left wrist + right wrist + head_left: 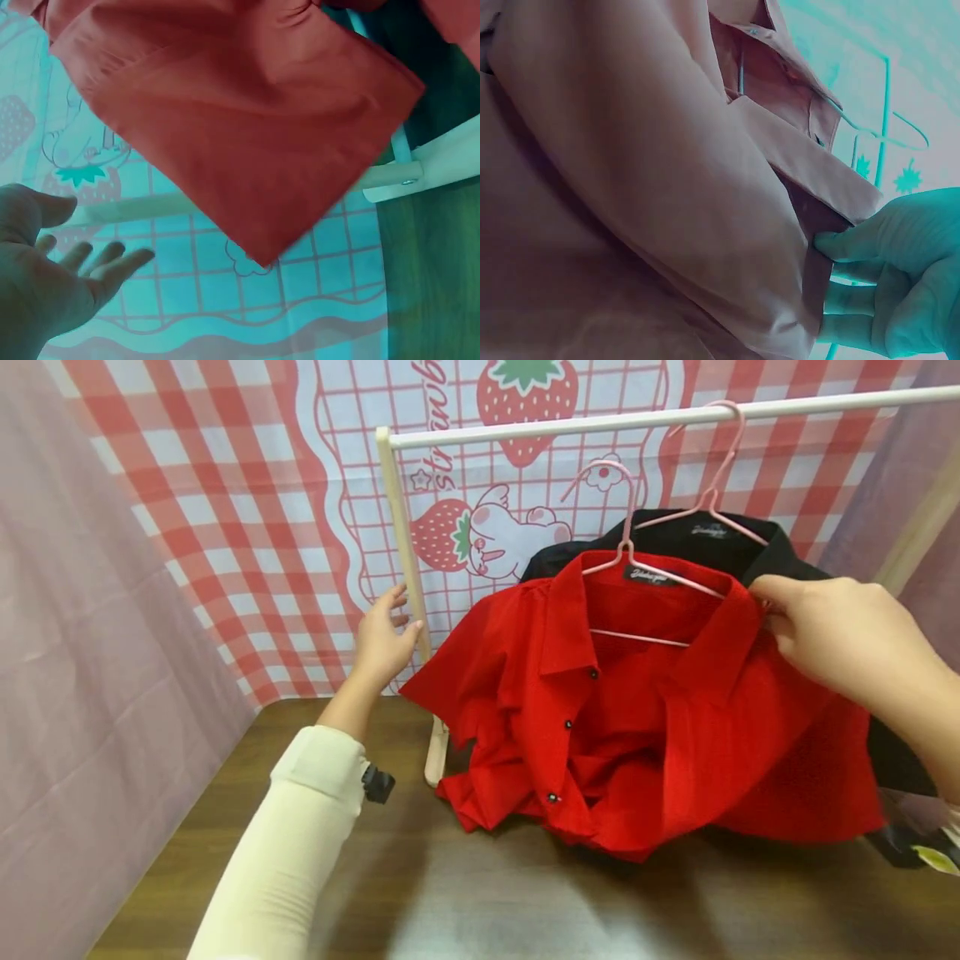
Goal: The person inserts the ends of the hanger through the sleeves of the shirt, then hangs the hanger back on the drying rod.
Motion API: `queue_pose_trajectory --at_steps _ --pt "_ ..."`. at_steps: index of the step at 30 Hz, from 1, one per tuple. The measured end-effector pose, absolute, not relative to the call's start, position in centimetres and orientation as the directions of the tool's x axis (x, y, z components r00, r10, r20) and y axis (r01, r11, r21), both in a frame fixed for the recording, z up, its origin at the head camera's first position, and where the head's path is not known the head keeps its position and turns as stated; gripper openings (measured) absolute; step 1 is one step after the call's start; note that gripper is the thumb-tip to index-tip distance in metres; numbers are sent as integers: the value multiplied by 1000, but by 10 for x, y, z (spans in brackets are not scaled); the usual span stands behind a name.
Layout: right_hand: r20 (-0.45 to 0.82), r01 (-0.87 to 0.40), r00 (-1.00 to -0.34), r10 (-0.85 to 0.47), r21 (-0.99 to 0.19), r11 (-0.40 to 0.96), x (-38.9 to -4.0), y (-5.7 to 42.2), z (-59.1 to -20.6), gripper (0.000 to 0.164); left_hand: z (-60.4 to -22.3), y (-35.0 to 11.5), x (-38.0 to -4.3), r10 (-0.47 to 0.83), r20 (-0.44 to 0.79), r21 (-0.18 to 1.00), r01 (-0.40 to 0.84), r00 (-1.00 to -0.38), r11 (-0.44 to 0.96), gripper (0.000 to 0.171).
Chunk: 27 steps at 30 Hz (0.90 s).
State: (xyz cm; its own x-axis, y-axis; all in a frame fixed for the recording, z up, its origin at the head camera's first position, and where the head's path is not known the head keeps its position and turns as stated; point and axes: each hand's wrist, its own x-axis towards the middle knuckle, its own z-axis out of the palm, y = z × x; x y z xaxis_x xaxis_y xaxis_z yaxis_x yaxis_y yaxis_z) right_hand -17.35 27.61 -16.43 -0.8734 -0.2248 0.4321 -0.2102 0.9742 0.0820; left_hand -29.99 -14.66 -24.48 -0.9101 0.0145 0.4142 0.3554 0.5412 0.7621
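Note:
A red short-sleeved shirt [517, 668] with dark buttons is on a pink hanger [628, 518], whose hook shows below the white rail in the head view. My right hand [855, 627] pinches the shirt at its shoulder beside the collar; in the right wrist view the thumb of this hand [907, 277] presses on the cloth. My left hand [386, 639], fingers spread and relaxed, is beside the rack's left post [405, 535]. In the left wrist view that hand [52, 277] holds nothing, and the red sleeve [262, 150] hangs apart from it.
Behind the red shirt a black shirt [776, 556] hangs from the white rail [525, 431] on another pink hanger [723, 468]. The rack's wooden foot [437, 756] stands on the brown table [360, 893]. A checked strawberry cloth [247, 527] covers the back; a pink curtain [90, 693] hangs left.

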Motion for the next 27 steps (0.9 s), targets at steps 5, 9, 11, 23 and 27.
queue_pose_trajectory --at_steps 5,9,11,23,27 --pt "493 -212 -843 -215 63 975 -185 273 -152 13 -243 -142 -312 32 383 797 347 -923 494 59" --pt "505 -203 -841 -196 42 978 -198 267 -140 16 -242 -144 -316 18 382 811 345 -924 472 57" --pt "497 -193 -849 -180 25 981 -204 263 -134 16 -241 -146 -316 26 369 816 337 -929 469 58" --pt "454 -155 -881 -133 -10 988 -236 221 -115 23 -241 -146 -319 19 351 817 316 -936 482 60" --pt "414 -158 -899 -144 0 987 -245 210 -117 24 -242 -144 -319 26 345 813 313 -938 492 60"
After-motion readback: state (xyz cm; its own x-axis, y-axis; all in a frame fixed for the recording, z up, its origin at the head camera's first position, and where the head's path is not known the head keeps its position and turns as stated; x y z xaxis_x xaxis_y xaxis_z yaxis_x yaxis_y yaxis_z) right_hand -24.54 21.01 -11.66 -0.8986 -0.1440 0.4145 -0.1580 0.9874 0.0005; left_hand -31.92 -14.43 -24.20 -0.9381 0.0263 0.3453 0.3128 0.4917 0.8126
